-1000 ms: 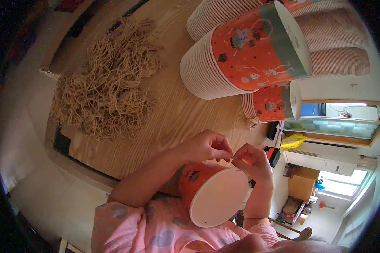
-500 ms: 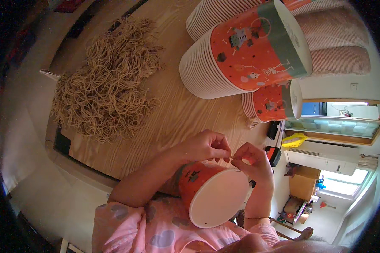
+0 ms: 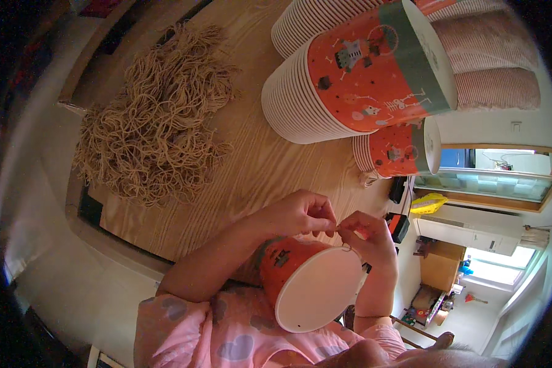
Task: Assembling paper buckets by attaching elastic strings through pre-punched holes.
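An orange paper bucket (image 3: 288,260) with a dark printed motif rests tilted against my body, its white round face (image 3: 319,291) toward me. A small dark hole shows near the lower edge of that face. My left hand (image 3: 310,214) and my right hand (image 3: 365,238) meet just above the bucket's upper rim. The fingers of both are pinched together on a thin tan cord, mostly hidden by the fingertips. A small loop of the cord (image 3: 347,248) shows at the rim below my right hand. A large heap of loose tan cords (image 3: 159,122) lies at the left on the wooden table (image 3: 251,159).
Nested stacks of orange and green printed paper buckets (image 3: 374,73) lie on their sides at the far right. A smaller bucket stack (image 3: 395,150) sits nearer. Behind them are wrapped stacks (image 3: 497,89). A yellow bag (image 3: 428,203) and a black-and-orange object (image 3: 397,227) are beyond my right hand.
My hands have barely moved and keep their pinch. The cord loop at the rim under my right hand shows more plainly now.
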`<state>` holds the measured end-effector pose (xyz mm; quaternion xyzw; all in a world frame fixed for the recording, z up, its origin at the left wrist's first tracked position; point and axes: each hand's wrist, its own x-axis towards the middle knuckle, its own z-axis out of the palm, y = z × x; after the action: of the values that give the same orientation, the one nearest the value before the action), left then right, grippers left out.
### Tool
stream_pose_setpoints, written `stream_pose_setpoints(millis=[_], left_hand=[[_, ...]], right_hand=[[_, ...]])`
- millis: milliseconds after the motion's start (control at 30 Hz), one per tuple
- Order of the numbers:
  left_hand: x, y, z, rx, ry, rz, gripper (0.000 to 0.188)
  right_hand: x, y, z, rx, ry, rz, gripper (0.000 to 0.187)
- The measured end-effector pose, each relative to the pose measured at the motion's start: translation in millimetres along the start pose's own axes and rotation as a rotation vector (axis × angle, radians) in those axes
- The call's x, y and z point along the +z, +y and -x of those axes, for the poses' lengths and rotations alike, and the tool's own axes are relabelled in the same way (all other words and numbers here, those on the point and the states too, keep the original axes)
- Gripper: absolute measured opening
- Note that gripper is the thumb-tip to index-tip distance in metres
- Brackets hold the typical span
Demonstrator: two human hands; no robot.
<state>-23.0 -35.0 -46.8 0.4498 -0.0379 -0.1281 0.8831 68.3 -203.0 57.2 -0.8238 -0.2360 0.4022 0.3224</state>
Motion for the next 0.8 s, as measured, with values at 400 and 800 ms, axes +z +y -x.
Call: stream_pose_setpoints(millis=[400,800], left_hand=[[4.9,-6.5,-4.3,0.106,0.064,-0.109,0.016],[3.0,-1.5,-2.9,0.079,0.046,-0.173,0.012]], right_hand=[[-2.0,0.3,1.6,-0.029,-0.007,0.081,0.007],[-0.5,6.3,-2.8,-0.088,-0.019,0.057,0.006]])
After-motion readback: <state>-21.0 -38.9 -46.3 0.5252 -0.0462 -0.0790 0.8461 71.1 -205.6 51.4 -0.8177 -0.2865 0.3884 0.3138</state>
